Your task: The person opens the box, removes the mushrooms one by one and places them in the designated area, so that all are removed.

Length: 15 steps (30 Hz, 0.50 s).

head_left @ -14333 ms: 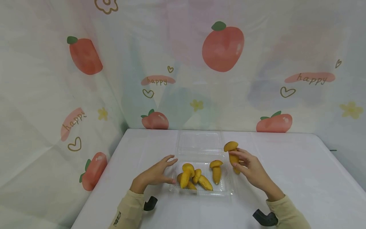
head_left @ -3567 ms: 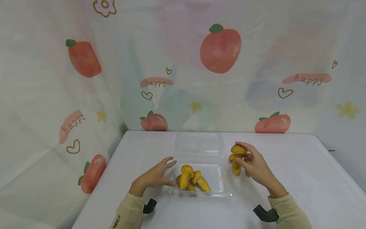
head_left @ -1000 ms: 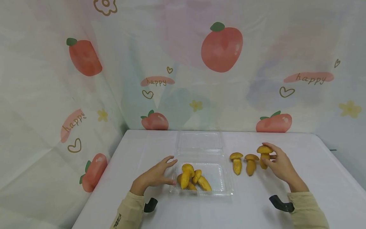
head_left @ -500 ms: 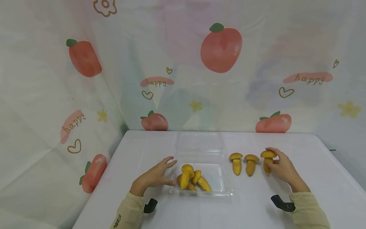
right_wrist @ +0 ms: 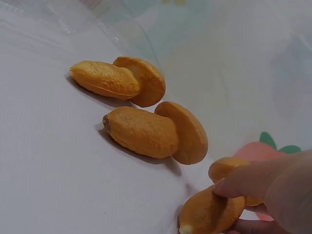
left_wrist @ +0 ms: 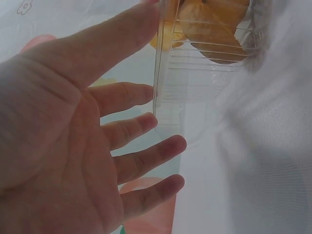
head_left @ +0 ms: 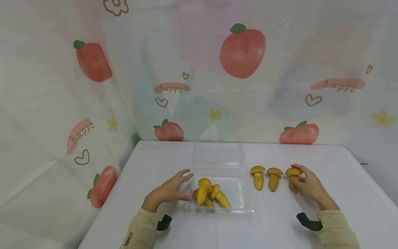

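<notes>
My right hand (head_left: 312, 186) pinches a yellow mushroom (head_left: 293, 172) with a rounded cap, thumb on its stem, low at the table on the right. In the right wrist view, fingers partly cover this mushroom (right_wrist: 207, 212). To its left, another mushroom (head_left: 273, 180) and a further one (head_left: 258, 178) lie side by side, caps pointing away. My left hand (head_left: 168, 189) is at the left side of a clear plastic box (head_left: 239, 192), fingers spread and fairly straight. The left wrist view shows its thumb and some fingertips at the box rim. Several mushrooms (head_left: 203, 192) lie piled in the box's left half.
The box's hinged lid (head_left: 217, 154) lies folded back toward the rear of the white table (head_left: 273, 224). A printed cloth (head_left: 199, 45) hangs behind the table and along its left side.
Earlier, one mushroom stood apart in the box; now three are lined up on the table. Over the last second my right hand has lowered its mushroom slightly rightward. The left hand has stayed put.
</notes>
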{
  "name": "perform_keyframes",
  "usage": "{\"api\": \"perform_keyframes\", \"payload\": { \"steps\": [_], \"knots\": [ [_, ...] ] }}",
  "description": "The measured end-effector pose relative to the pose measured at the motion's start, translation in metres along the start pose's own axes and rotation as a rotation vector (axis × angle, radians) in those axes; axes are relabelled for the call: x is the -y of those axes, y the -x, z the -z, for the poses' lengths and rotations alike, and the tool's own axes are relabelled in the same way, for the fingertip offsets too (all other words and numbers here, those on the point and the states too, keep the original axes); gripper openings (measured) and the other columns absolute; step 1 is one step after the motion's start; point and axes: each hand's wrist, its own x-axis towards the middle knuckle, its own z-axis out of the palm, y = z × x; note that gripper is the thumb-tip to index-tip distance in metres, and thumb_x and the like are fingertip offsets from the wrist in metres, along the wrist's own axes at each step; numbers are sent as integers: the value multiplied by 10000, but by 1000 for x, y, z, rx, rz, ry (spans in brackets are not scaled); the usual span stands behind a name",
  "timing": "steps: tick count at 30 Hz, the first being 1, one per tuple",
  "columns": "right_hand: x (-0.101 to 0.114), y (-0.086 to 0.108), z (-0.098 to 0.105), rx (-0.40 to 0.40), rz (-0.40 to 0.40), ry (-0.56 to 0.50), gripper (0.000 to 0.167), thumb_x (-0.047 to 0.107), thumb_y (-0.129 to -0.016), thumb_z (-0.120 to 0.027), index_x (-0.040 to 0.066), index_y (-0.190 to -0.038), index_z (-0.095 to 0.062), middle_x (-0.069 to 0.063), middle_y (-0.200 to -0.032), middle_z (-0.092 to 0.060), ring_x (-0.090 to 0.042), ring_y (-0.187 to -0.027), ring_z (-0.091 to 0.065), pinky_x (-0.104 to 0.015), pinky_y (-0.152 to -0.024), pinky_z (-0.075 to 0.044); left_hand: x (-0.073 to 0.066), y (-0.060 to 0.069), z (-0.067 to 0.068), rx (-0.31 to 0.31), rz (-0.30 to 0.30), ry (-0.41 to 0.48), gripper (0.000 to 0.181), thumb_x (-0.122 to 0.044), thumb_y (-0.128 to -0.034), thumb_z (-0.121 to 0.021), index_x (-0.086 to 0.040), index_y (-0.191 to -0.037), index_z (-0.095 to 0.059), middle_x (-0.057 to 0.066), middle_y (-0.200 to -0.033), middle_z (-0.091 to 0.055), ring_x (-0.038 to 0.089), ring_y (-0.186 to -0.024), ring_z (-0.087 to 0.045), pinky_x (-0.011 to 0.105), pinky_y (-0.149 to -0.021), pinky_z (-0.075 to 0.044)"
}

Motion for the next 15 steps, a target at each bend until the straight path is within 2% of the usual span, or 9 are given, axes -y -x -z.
{"api": "perform_keyframes", "payload": {
  "steps": [4, 9, 13, 15],
  "knots": [
    [-3, 0, -1, -4, -9, 11, 599, 76, -983, -601, -78, -1490, -322, -390, -1407, -386, -515, -1056, -576, -322, -728, -581, 0, 0, 0, 3, 4, -2, 885, -308, -850, -824, -90, -1574, -364, 156, -1673, -228, 404, -1518, -300, 606, -1195, -317],
    [-4, -1, 0, -5, -12, 25, 611, 109, -989, -612, -75, -1496, -323, -376, -1378, -411, -437, -1013, -561, -265, -677, -515, 0, 0, 0, 4, 5, -7, 892, -323, -846, -825, -89, -1573, -365, 154, -1673, -231, 402, -1518, -301, 604, -1196, -316],
    [-6, -1, 0, 14, -4, 30, 619, 105, -985, -616, -77, -1498, -322, -394, -1427, -381, -530, -1092, -547, -434, -800, -588, 0, 0, 0, 2, 5, -10, 891, -317, -846, -826, -88, -1573, -365, 152, -1673, -232, 402, -1516, -304, 606, -1194, -318],
    [-6, -1, 0, 28, -3, 26, 622, 108, -987, -612, -78, -1500, -314, -404, -1447, -362, -583, -1156, -512, -552, -880, -570, 0, -1, 0, 1, 7, -9, 890, -312, -846, -827, -87, -1573, -365, 155, -1672, -231, 403, -1515, -306, 607, -1193, -319]
  ]
}}
